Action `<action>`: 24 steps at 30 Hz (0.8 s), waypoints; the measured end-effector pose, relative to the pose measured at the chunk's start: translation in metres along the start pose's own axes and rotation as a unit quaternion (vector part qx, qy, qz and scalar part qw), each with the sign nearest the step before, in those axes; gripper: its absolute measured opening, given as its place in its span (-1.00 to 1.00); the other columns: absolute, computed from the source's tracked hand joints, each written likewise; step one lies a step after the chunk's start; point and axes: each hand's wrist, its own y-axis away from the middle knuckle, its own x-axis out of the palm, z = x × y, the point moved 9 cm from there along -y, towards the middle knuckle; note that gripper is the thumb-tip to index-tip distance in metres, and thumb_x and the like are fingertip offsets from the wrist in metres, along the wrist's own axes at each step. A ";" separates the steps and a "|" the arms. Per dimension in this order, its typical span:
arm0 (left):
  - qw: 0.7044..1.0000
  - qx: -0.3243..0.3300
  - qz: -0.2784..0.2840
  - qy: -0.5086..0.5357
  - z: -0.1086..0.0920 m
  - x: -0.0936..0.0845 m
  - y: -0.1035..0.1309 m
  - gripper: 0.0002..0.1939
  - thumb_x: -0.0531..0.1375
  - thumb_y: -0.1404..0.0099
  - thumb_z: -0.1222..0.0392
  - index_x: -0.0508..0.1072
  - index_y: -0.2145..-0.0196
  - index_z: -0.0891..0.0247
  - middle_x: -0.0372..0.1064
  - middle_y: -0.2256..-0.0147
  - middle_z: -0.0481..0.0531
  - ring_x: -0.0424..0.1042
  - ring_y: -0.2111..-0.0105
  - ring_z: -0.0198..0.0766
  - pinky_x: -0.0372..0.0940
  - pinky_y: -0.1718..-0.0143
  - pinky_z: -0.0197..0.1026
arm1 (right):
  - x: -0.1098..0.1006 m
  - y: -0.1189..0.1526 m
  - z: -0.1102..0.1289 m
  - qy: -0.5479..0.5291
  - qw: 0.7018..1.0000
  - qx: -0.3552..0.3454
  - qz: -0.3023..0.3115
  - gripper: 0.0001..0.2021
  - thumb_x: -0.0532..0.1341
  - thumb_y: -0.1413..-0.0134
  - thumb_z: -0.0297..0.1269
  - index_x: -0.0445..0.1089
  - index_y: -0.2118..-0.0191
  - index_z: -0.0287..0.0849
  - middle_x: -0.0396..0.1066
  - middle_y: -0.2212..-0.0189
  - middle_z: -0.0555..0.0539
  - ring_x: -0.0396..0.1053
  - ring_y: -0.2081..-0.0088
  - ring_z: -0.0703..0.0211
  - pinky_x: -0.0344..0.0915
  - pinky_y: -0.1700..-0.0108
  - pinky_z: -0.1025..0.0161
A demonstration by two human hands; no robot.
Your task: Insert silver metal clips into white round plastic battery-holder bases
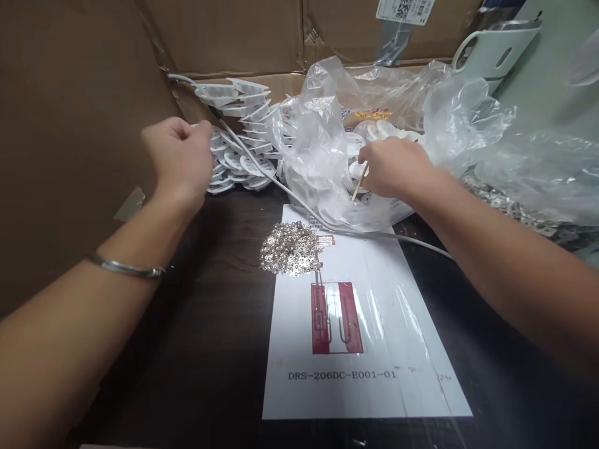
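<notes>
My left hand (pixel 180 156) is closed beside stacked white plastic pieces (pixel 243 163) at the back left; whatever its fingers hold is hidden. My right hand (pixel 390 165) grips a thin wooden stick (pixel 359 182), its tip pointing down over a clear plastic bag (pixel 316 156). White round pieces (pixel 374 131) show in the bag behind that hand. Small shiny metal parts (pixel 291 248) lie in a pile on the left edge of a printed sheet (pixel 384 324), nearer to me than the bag.
A grey cable (pixel 299 202) crosses from back left to right, over the sheet. Cardboard boxes (pixel 234 37) wall the back and left. A white plastic container (pixel 498 55) stands back right, above another bag with metal parts (pixel 519 212). The dark table (pixel 210 349) lies beneath.
</notes>
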 end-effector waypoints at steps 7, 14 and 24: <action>0.992 -0.075 0.099 0.027 0.000 0.012 0.076 -0.52 0.24 -0.19 0.26 0.09 0.75 0.24 0.02 0.83 -0.20 0.06 0.77 -0.48 -0.04 0.67 -0.28 | 0.004 0.008 -0.004 -0.052 0.998 -0.017 -0.044 -0.78 0.23 0.09 -0.46 0.54 0.25 -0.20 0.47 0.37 -0.17 0.40 0.27 -0.06 0.26 0.29 0.10; 0.979 -0.088 0.178 0.046 -0.002 0.025 0.101 -0.55 0.23 -0.20 0.18 0.12 0.72 0.22 0.13 0.79 -0.15 0.07 0.75 -0.42 -0.01 0.67 -0.27 | 0.011 0.015 0.002 -0.105 0.991 -0.024 -0.081 -0.91 0.24 0.04 -0.38 0.51 0.43 -0.20 0.47 0.47 -0.15 0.37 0.39 0.00 0.23 0.36 0.12; 0.915 -0.136 0.343 0.163 -0.020 0.037 0.146 -0.50 0.00 -0.31 -0.24 0.45 0.23 0.25 0.29 0.71 -0.06 0.04 0.80 -0.41 -0.10 0.76 -0.24 | -0.077 0.084 0.024 -0.189 0.906 -0.168 -0.341 -0.84 0.17 -0.16 -0.30 0.51 0.25 -0.09 0.53 0.38 -0.07 0.45 0.41 0.15 0.28 0.37 0.19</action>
